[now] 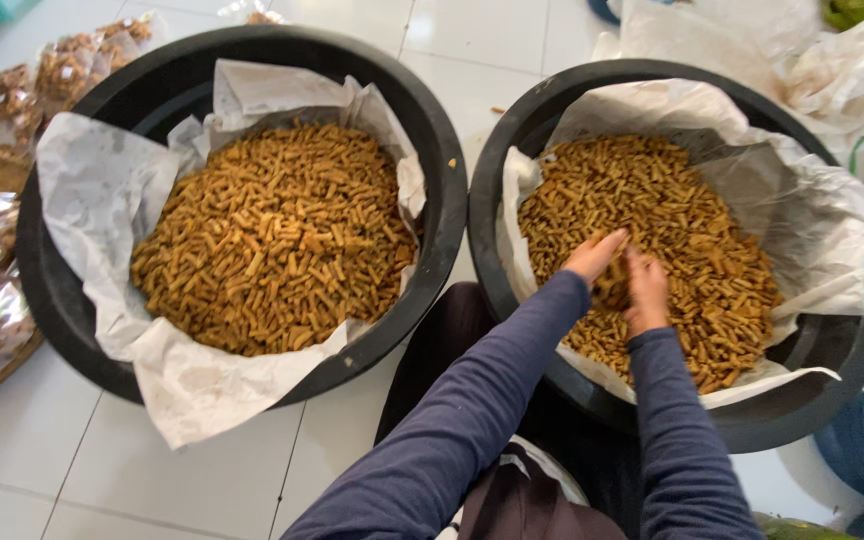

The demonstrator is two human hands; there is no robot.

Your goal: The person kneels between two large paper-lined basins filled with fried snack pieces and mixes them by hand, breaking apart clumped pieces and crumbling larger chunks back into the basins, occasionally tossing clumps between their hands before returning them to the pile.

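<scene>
Two black tubs [452, 215] are sitting on the tiled floor, each paper-lined and heaped with snack sticks [697, 250]. The sticks are looking light, dry and brittle, best scooped loosely from underneath rather than squeezed. In the right tub, the left hand [595, 257] is lying released on the pile, the right hand [646, 293] curling around a few.

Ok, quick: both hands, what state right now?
Left hand: open, fingers on the snack sticks in the right basin.
Right hand: curled in the sticks; grip cannot be told.

Two black basins [442, 200] on tiled floor [42, 460]
</scene>
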